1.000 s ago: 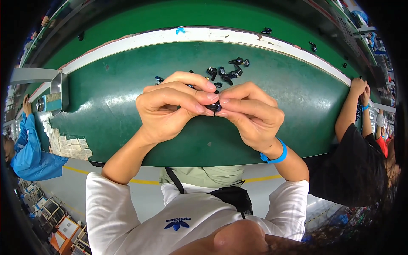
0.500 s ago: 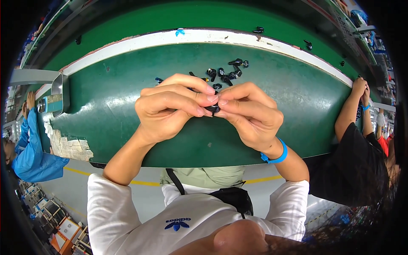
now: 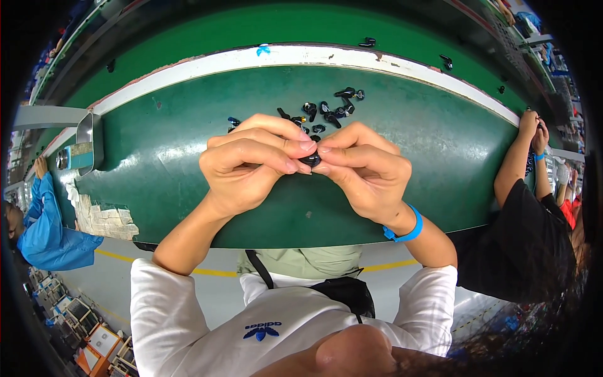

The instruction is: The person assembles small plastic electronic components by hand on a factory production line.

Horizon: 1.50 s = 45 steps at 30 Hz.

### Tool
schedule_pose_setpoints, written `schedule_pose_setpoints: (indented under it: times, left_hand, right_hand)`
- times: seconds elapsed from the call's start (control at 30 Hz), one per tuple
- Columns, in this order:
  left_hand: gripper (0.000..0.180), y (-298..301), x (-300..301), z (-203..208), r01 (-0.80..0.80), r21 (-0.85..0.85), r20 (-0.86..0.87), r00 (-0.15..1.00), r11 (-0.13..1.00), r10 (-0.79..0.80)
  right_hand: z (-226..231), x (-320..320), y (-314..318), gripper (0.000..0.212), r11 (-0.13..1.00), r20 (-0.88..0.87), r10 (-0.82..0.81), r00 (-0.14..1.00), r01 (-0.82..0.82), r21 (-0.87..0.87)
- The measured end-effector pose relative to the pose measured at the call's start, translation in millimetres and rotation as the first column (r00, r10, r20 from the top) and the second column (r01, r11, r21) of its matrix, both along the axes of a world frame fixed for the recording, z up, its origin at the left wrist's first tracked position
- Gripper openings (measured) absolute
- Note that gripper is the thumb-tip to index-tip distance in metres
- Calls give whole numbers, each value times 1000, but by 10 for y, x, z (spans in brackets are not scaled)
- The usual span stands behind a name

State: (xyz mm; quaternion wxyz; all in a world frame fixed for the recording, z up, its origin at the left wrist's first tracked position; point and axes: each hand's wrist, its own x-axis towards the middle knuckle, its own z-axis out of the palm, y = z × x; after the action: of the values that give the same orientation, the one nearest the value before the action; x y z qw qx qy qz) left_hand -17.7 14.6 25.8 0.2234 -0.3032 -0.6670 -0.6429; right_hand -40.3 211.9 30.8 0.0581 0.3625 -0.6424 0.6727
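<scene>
Between my two hands, over the middle of the green table, is a small glossy black earbud [image 3: 311, 159]. My left hand [image 3: 245, 164] is closed, pinching its left side between thumb and fingertips. From the other side, the thumb and fingertips of my right hand [image 3: 372, 168] are also pinched on it. The fingers cover much of the earbud. Just beyond my fingertips lie several loose black earbud pieces [image 3: 309, 112], some with stems; a few more are partly hidden behind my left hand.
A white ledge [image 3: 301, 55] separates the table [image 3: 188, 182] from a green belt carrying black earbuds [image 3: 446, 61]. A metal bracket [image 3: 94, 141] stands at left, near worn tape [image 3: 103, 217]. Co-workers sit at both sides, one in a blue sleeve [image 3: 56, 217], one in black [image 3: 521, 245].
The earbuds on the far belt have slid left. My hands have shifted slightly, and the held earbud now shows a rounder side.
</scene>
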Motion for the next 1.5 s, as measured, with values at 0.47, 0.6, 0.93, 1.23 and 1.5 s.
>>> schedule_pose_setpoints:
  times: [0.47, 0.6, 0.93, 1.23, 1.5]
  left_hand:
    - [20, 169, 86, -114, -56, 243, 134, 991, 969, 23]
    - [20, 228, 119, -183, -21, 328, 150, 988, 944, -30]
    - [24, 166, 24, -119, -168, 245, 455, 889, 955, 40]
    - [30, 62, -48, -167, 96, 296, 423, 879, 950, -221]
    - [31, 133, 9, -210, 252, 562, 338, 799, 788, -497]
  right_hand:
    - [-37, 68, -121, 14, 976, 7, 29, 1000, -27, -218]
    - [-110, 135, -124, 14, 953, 163, 135, 977, -83, -293]
    - [-47, -90, -44, 14, 953, 641, 247, 727, -61, -298]
    - [-14, -91, -21, 16, 944, 697, 305, 650, -110, -310]
    - [63, -13, -3, 14, 941, 667, 318, 674, -140, -307]
